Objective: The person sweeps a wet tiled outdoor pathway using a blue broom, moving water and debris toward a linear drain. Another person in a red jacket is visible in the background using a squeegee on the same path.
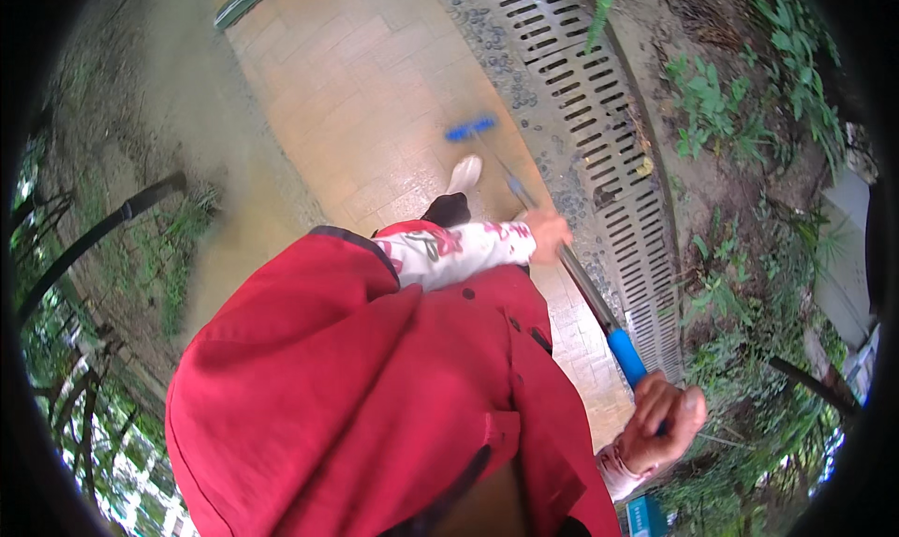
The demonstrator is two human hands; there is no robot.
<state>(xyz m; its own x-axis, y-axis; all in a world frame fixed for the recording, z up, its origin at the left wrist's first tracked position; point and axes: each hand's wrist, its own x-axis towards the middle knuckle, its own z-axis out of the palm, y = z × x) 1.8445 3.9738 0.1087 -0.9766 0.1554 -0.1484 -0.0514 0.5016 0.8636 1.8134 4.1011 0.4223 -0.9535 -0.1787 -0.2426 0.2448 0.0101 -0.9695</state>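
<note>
A long-handled brush with blue bristles [470,127] rests on the wet tiled path, its head blurred. Its metal pole [586,288] slants down to the right and ends in a blue grip [626,358]. My left hand [551,235], in a white patterned sleeve, reaches across my red vest and is closed around the middle of the pole. At the upper end, my right hand [660,424] is wrapped around the blue grip. One pale shoe [465,174] shows just below the brush head.
A slotted drain grating [586,115] and pebble strip run along the path's right side, with plants [702,101] and soil beyond. Muddy ground and a curved dark pipe [98,235] lie left. A green object [249,2] is at upper left.
</note>
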